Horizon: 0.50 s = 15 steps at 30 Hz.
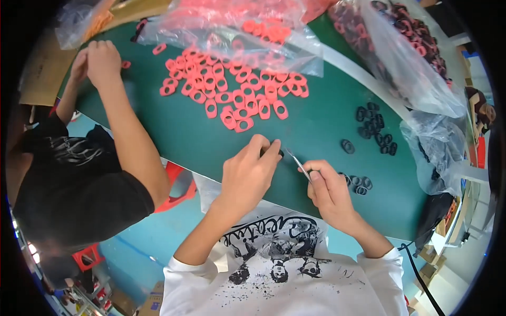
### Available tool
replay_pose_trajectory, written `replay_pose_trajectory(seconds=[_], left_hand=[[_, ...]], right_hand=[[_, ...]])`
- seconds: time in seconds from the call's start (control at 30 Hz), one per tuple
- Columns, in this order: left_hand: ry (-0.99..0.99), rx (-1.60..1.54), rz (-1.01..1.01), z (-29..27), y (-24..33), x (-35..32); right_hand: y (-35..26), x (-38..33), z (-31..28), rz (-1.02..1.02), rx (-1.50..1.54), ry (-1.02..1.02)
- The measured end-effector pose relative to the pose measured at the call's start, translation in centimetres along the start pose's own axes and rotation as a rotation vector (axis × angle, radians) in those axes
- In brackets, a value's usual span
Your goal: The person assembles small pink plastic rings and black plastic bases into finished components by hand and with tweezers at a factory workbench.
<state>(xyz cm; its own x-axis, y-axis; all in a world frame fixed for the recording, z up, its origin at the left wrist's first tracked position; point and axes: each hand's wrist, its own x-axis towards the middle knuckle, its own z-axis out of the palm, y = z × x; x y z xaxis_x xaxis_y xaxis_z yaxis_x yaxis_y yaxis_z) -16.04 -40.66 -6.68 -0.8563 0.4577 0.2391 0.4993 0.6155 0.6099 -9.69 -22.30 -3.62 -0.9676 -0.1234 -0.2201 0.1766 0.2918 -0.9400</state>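
My left hand (249,174) is closed in a pinch over the green tabletop, gripping a small black piece (280,153) that its fingers mostly cover. In my right hand (331,194) is a slim pointed metal tool (298,164); whether it is tweezers or a blade I cannot tell. Its tip points at the black piece, close beside it. Beyond my hands lies a spread heap of flat red oval rings (244,125). Right of my right hand are a group of small black oval rings (360,184), one pair apart (347,146) and a larger cluster (372,121).
Clear plastic bags of red pieces (232,39) lie at the back. Another bag (403,58) of red and black pieces stands at the far right, above a crumpled clear bag (435,150). A co-worker in a black shirt (79,184) works at the table's left end.
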Motion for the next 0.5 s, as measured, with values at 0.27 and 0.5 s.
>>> replay_pose_trajectory(seconds=[0.27, 0.5], left_hand=[[0.104, -0.028, -0.008, -0.5, -1.5, -1.0], [0.198, 0.017, 0.084, 1.0, -2.3, -1.4]], right_hand=[[1.2, 0.9, 0.5, -0.061, -0.226, 0.111], [0.6, 0.4, 0.8, -0.132, -0.416, 0.16]])
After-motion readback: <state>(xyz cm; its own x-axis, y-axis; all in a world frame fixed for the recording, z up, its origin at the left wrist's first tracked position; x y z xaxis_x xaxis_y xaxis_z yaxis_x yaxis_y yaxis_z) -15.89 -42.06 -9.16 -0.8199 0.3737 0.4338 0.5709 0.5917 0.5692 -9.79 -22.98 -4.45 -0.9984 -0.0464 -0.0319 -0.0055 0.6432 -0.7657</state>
